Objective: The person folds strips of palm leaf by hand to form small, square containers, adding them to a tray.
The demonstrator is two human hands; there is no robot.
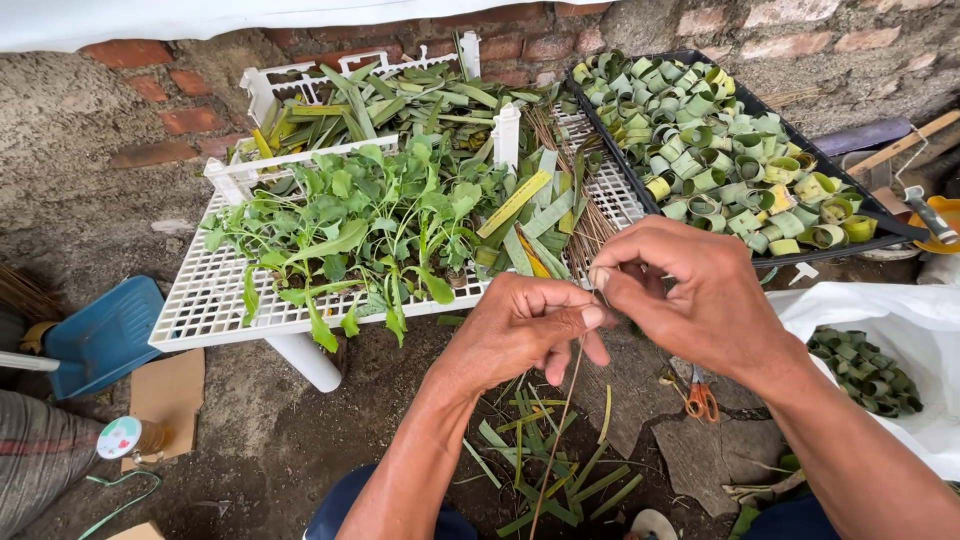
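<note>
My left hand (pixel 525 325) and my right hand (pixel 690 290) meet at chest height, fingertips pinched together. Between them they hold a thin brown stick (pixel 560 420) that hangs down toward the ground. Just beyond the hands a white plastic rack (pixel 200 310) carries a pile of green seedlings (pixel 370 225), cut leaf strips (pixel 520 210) and a bundle of thin sticks (pixel 585 215). To the right a black tray (pixel 890 240) holds several rolled green leaf rings (pixel 720 140).
Leaf scraps (pixel 545 460) lie on the dirt below my hands. Orange-handled scissors (pixel 700 398) rest on a flat stone. A white sack (pixel 900 320) at right holds more leaf rings (pixel 865 370). A blue dustpan (pixel 100 335) and cardboard lie at left. A brick wall (pixel 160 120) stands behind.
</note>
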